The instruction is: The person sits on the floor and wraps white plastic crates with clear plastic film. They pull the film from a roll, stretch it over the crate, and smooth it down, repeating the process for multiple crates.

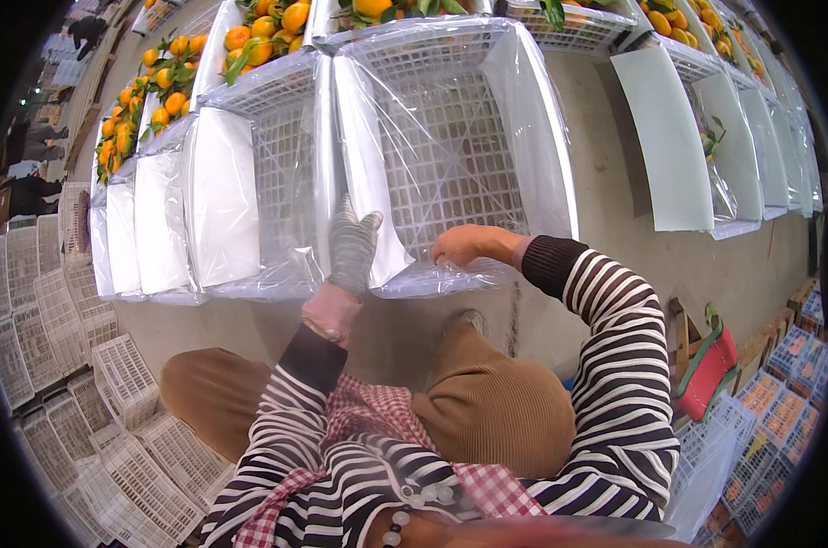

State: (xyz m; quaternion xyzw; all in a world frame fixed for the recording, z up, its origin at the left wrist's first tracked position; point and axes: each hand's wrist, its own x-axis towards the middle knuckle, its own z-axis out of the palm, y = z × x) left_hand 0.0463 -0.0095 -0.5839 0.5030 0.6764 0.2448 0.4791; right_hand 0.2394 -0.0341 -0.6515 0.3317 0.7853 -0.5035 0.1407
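Observation:
Before me stands a white plastic crate (455,151), lined with clear plastic film (420,103) and white paper along its sides. My left hand (354,246), in a grey knit glove, is at the crate's left edge, its thumb against the left paper liner (362,151). Whether its fingers grip that edge is unclear. My bare right hand (458,245) reaches over the front wall, its fingers curled down by the film inside. Its fingertips are partly hidden, so a hold on the film cannot be made out. Another lined crate (283,164) adjoins on the left.
Crates of leafy orange citrus fruit (266,34) stand behind and to the left. More paper-lined crates (725,123) line the right. Stacked crates (133,472) lie at lower left. A red-seated stool (708,373) and blue crates (763,425) are at lower right.

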